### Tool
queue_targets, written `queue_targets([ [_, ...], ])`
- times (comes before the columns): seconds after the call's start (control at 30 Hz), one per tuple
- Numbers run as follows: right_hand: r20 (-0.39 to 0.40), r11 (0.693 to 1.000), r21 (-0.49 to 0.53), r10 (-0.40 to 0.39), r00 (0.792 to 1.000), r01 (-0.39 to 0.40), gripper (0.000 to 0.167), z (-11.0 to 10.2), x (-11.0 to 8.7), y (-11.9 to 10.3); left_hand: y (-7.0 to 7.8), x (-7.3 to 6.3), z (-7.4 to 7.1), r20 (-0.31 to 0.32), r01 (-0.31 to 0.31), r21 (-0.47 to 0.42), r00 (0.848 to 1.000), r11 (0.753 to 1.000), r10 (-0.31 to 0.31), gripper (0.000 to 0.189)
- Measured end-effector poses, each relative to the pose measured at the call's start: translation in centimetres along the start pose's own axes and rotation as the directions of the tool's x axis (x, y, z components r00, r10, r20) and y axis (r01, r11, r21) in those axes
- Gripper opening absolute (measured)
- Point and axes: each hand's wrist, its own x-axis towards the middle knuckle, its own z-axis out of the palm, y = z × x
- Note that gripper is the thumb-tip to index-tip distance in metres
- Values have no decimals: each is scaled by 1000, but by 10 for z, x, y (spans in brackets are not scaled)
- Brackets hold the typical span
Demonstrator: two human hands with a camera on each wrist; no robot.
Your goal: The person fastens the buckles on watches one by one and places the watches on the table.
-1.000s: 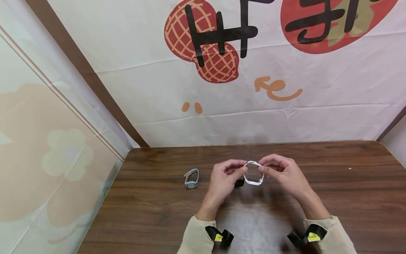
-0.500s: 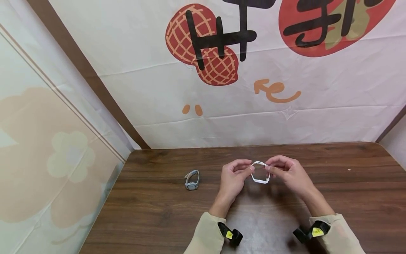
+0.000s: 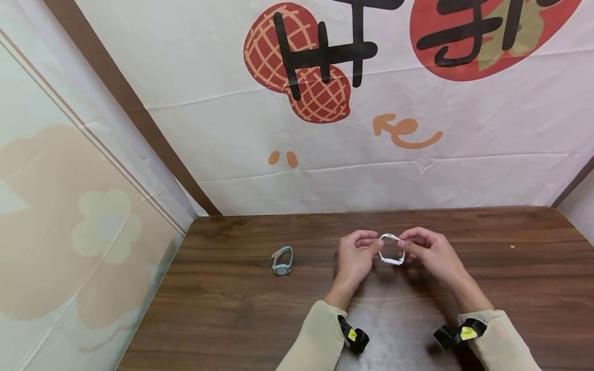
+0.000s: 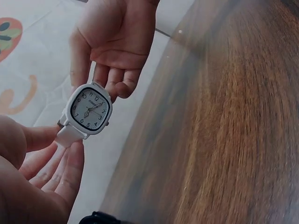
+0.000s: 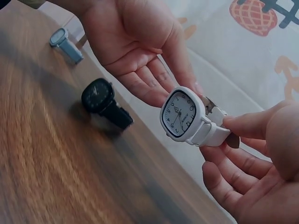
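A white wristwatch (image 3: pixel 392 261) with a rounded square case hangs above the table, its strap forming a loop. The left hand (image 3: pixel 355 257) pinches the strap on one side between thumb and fingers. Opposite it, the right hand (image 3: pixel 433 255) grips the other side. Numerals and hands show on the pale dial (image 4: pixel 91 109) in the left wrist view. In the right wrist view, a black wristwatch (image 5: pixel 99 95) sits on the table beyond the white one; the left hand almost wholly hides it from the head view. A blue-grey wristwatch (image 3: pixel 282 269) stands farther left.
The brown wooden table (image 3: pixel 223 309) runs back to a printed cloth wall (image 3: pixel 223 139). A second cloth panel (image 3: pixel 60 221) borders the left side. Toward the right of the tabletop lies a tiny pale speck (image 3: pixel 512 247). Black straps with yellow labels circle both sleeves.
Both hands have shifted right with the white wristwatch between them, the left hand farther than the right. The black wristwatch, partly visible beside the left hand before, is now almost covered by it.
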Motion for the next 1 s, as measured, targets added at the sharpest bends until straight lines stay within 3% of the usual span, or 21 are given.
queue_targets([
  [0.33,13,995,45,85,996,-86,24,-10,-1,13,-7,3,13,-17,25,88,1000,996,-23,19],
  [0.53,11,992,26,125,992,-125,27,-16,-2,19,-11,3,20,-43,72,132,997,989,-67,16],
  [1.0,8,984,28,175,985,-175,31,-25,-7,28,-19,1,36,-61,128,160,991,979,-120,14],
])
